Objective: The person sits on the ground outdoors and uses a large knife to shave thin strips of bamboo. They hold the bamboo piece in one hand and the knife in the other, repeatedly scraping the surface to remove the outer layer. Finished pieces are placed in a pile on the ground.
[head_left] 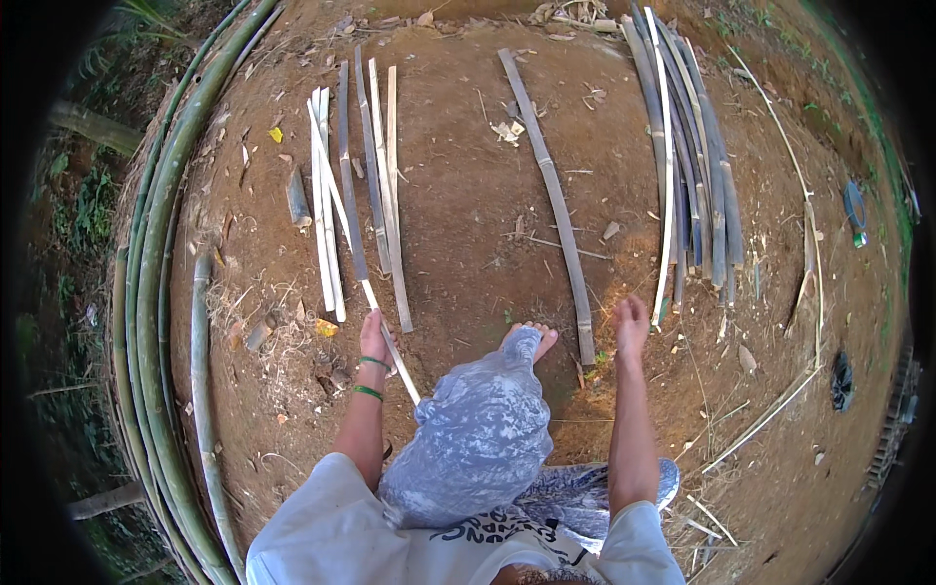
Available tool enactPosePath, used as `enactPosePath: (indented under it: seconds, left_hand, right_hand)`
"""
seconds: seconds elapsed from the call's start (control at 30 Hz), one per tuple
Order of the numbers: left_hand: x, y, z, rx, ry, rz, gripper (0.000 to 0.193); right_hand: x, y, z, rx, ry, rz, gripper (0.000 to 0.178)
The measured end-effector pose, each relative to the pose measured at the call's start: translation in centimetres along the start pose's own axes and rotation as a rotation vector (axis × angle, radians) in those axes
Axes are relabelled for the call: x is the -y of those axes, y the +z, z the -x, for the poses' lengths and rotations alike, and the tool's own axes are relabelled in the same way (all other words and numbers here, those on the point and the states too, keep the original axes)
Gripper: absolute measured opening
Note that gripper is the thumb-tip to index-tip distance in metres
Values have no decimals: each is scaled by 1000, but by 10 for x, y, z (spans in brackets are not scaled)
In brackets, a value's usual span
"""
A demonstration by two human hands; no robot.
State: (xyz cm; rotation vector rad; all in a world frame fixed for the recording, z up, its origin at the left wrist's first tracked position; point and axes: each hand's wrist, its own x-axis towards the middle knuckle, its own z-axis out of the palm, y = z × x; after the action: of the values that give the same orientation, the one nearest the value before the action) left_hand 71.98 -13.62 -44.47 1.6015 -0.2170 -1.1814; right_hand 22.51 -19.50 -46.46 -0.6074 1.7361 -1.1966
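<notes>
My left hand (374,337) is closed round a pale split bamboo strip (405,373). That strip slants from the left group down beside my raised knee. Close ahead of this hand lie several strips, among them a dark one (347,166) that crosses the pale strip and a whitish pair (325,224). My right hand (631,327) is lifted with its fingers loosely stretched and nothing seen in them. Just right of it, apart from the fingers, is the lower end of a long pale strip (669,185). A single dark strip (552,185) lies on the ground between my hands.
A bundle of dark bamboo strips (717,185) lies at the far right. Long green bamboo poles (156,263) curve along the left edge, beside a shorter grey pole (201,361). Short bamboo pieces (297,198), shavings and leaves litter the brown soil. My bare foot (546,341) rests ahead of my knee.
</notes>
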Motion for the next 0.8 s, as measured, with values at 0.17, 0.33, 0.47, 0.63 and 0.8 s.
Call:
enactPosePath:
  seconds: [0.17,0.33,0.47,0.63,0.8]
  left_hand:
    - [-25,-12,15,413,-191,489,43]
    - [-51,11,48,341,-54,373,37]
    - [-76,56,65,410,85,177,40]
    - [-108,173,59,483,245,63,42]
    - [-91,321,60,639,294,47,43]
  right_hand:
    - [10,25,39,229,128,-63,30]
    - [15,39,65,339,116,-44,31]
    - [47,54,86,422,25,-39,31]
    - [109,86,114,651,-169,110,39]
    - [110,125,111,350,-459,225,39]
